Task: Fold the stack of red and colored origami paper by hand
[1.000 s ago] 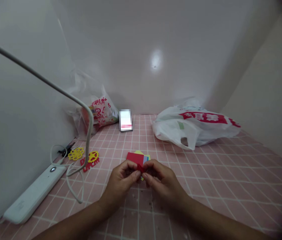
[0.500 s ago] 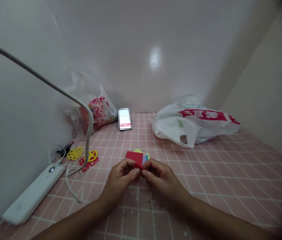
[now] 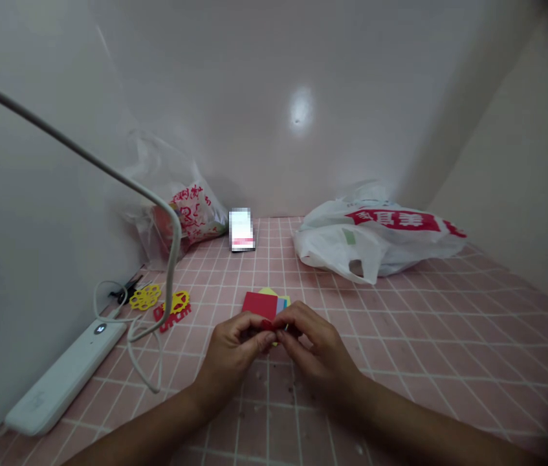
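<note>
My left hand (image 3: 242, 343) and my right hand (image 3: 310, 336) meet at the middle of the table, fingertips almost touching. Between them they pinch a small piece of red paper (image 3: 267, 324), largely covered by the fingers. Just behind the hands lies a small stack of coloured paper, with a red sheet (image 3: 261, 303) on top and yellow, lilac and blue edges showing at its right and back. To the left are yellow cut-out shapes (image 3: 145, 297) and a red cut-out (image 3: 175, 318) with openwork patterns.
A white power bank (image 3: 67, 378) with a looped white cable (image 3: 176, 246) occupies the left side. At the back stand a clear plastic bag (image 3: 196, 213), a phone (image 3: 241, 230) with a blurred screen, and a white plastic bag (image 3: 380, 236). Small scraps dot the pink tiled tabletop (image 3: 424, 362).
My fingers have shifted slightly around the red paper, the right index finger now bending further over it. The other things lie where they were.
</note>
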Motion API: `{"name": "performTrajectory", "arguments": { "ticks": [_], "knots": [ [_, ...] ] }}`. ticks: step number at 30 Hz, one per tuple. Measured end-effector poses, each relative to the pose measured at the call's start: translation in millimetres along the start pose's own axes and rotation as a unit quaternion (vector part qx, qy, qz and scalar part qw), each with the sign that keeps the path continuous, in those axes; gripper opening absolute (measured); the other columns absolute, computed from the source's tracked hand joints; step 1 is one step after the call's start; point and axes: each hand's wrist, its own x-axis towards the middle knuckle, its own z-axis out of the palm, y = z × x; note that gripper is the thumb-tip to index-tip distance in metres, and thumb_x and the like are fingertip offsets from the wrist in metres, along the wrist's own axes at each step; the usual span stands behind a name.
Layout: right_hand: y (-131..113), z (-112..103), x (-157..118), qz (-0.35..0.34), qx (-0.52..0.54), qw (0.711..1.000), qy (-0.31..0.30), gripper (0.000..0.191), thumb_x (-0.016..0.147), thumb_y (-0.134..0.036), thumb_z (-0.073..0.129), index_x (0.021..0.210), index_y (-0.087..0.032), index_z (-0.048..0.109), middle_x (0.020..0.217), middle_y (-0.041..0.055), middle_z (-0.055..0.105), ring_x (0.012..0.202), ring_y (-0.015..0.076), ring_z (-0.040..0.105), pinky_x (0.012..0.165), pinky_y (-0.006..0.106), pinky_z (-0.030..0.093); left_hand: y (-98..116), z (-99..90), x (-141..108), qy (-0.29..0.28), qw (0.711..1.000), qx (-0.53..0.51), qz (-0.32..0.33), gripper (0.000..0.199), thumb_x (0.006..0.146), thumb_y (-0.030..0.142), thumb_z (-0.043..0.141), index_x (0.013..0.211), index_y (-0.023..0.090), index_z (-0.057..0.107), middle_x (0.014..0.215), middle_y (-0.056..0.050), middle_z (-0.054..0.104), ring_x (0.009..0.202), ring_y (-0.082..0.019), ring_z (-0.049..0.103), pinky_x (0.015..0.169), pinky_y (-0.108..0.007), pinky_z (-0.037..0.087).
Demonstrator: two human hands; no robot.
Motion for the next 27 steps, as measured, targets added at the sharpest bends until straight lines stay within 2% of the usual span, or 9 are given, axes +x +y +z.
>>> {"name": "performTrajectory", "arguments": {
  "ticks": [3,9,14,16,19,24,27],
  "knots": [
    [1.4,-0.1,0.3,0.001,0.006,1.0,0.001,0.014,0.09,-0.007,0.053,0.09,-0.02,0.06,0.087,0.0029,0.057,0.08,0.016,0.055,0.07,0.028,0.043,-2.4,0.1,-1.0,-0.005,0.999,0.024,0.022,0.009,0.077,0.024,0.069,0.078,0.016,0.072,0.07,-0.002,0.066,0.065,-0.013,0.059,0.061,-0.022,0.049],
    [2.2,3.5,-1.7,0.02,0.017,1.0,-0.003,0.015,0.089,-0.008,0.051,0.079,-0.019,0.055,0.082,0.0021,0.056,0.077,0.0159,0.054,0.07,0.028,0.041,-6.8,1.2,-3.1,-0.011,0.999,0.024,0.024,0.013,0.083,0.028,0.065,0.086,0.016,0.069,0.075,-0.003,0.069,0.068,-0.015,0.064,0.064,-0.025,0.053],
    [5.8,7.4,-2.4,0.122,0.089,0.989,0.004,0.006,0.088,-0.015,0.056,0.092,-0.02,0.057,0.08,-0.0001,0.058,0.068,0.0133,0.052,0.063,0.026,0.04,-2.7,-0.1,-1.5,0.038,0.998,0.023,0.054,0.01,0.081,0.026,0.067,0.081,0.015,0.069,0.074,-0.002,0.069,0.069,-0.015,0.064,0.066,-0.025,0.053],
    [6.8,7.6,-1.6,0.146,0.116,0.982,0.002,0.004,0.088,-0.018,0.058,0.092,-0.02,0.059,0.078,-0.0005,0.059,0.065,0.0128,0.051,0.061,0.025,0.04,-1.5,-1.1,-0.7,0.053,0.997,0.012,0.062,0.009,0.08,0.025,0.068,0.079,0.015,0.068,0.073,-0.002,0.068,0.067,-0.014,0.063,0.065,-0.024,0.052],
    [6.9,6.6,-0.9,0.135,0.11,0.985,-0.001,0.008,0.088,-0.019,0.057,0.081,-0.019,0.061,0.076,0.0003,0.058,0.067,0.0134,0.052,0.062,0.025,0.04,-1.9,-2.5,0.0,0.053,0.997,0.006,0.061,0.01,0.079,0.025,0.069,0.079,0.016,0.069,0.073,-0.001,0.067,0.069,-0.014,0.062,0.066,-0.024,0.051],
    [5.7,4.5,-0.9,0.085,0.052,0.995,0.007,0.009,0.088,-0.017,0.057,0.081,-0.019,0.061,0.079,0.001,0.059,0.073,0.0145,0.054,0.067,0.027,0.04,-1.1,-5.0,1.4,0.024,0.999,0.009,0.042,0.012,0.079,0.028,0.069,0.079,0.015,0.069,0.075,-0.002,0.066,0.072,-0.014,0.062,0.068,-0.025,0.05],
    [3.3,3.4,1.1,0.106,0.068,0.992,-0.001,0.01,0.088,-0.02,0.058,0.079,-0.019,0.061,0.075,0.0005,0.058,0.07,0.0141,0.053,0.065,0.027,0.039,1.9,-6.6,1.9,0.014,0.998,0.027,0.048,0.016,0.08,0.028,0.068,0.072,0.014,0.067,0.07,-0.001,0.063,0.069,-0.013,0.058,0.067,-0.024,0.047]
  ]
}}
